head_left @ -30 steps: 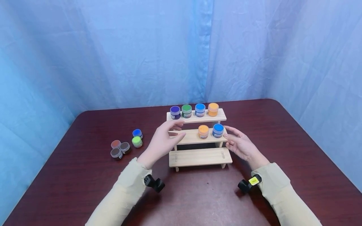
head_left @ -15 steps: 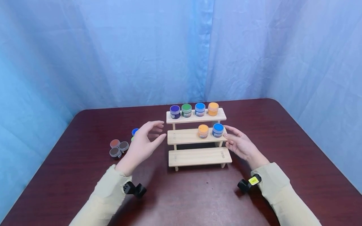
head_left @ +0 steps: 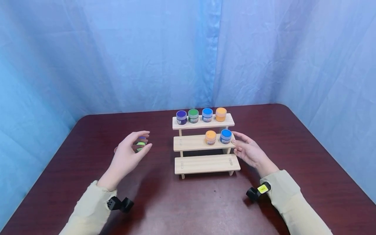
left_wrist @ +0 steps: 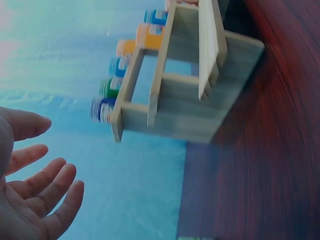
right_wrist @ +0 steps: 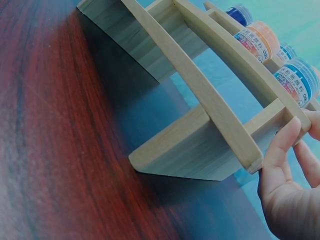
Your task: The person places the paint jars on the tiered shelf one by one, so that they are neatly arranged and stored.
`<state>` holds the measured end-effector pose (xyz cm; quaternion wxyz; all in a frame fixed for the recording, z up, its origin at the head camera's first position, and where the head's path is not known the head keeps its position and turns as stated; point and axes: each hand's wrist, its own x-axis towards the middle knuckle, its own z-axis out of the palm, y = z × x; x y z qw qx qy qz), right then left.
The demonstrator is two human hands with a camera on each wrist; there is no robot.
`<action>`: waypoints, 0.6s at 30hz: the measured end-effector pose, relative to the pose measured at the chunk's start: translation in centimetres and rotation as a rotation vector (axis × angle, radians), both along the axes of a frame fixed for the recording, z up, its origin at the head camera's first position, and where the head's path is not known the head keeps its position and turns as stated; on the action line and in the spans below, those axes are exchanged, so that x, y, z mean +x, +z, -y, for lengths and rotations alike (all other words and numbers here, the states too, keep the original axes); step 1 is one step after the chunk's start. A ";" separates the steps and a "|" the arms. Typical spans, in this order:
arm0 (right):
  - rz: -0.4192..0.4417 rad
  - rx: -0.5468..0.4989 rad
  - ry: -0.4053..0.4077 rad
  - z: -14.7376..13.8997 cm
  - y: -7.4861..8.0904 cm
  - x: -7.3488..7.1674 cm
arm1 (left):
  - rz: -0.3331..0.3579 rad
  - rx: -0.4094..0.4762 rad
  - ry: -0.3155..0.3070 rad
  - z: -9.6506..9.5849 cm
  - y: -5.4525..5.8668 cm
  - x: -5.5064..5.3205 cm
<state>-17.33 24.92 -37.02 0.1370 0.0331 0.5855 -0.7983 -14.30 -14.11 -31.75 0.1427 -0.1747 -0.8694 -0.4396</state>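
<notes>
From my head feed I see pale blue curtains (head_left: 141, 58) behind a dark red wood-grain counter (head_left: 205, 209). Near its far edge stands a three-tier wooden rack (head_left: 205, 164), the right hand (head_left: 249, 152) pinching its middle tier (head_left: 191, 143). Toward the left edge, the left hand (head_left: 124, 158), fingers released, partly hides a light-green paint jar (head_left: 141, 144).

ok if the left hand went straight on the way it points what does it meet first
Probably the light green paint jar, which shows inside the curve of the left hand in the head view, though depth is unclear.
</notes>
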 end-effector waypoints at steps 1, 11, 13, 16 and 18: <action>-0.003 -0.005 0.002 0.0 0.0 0.0 | -0.001 -0.016 0.011 0.4 -0.1 0.1; -0.011 -0.011 0.002 0.0 -0.1 0.0 | 0.051 -0.139 0.102 3.7 -0.7 1.0; -0.012 -0.013 0.002 0.0 -0.1 0.0 | 0.074 -0.149 0.112 4.3 -0.8 1.3; -0.018 -0.017 0.002 0.0 -0.2 -0.1 | 0.096 -0.164 0.127 5.2 -0.9 1.6; -0.019 -0.018 0.002 0.0 -0.3 -0.1 | 0.106 -0.171 0.132 5.7 -1.0 1.8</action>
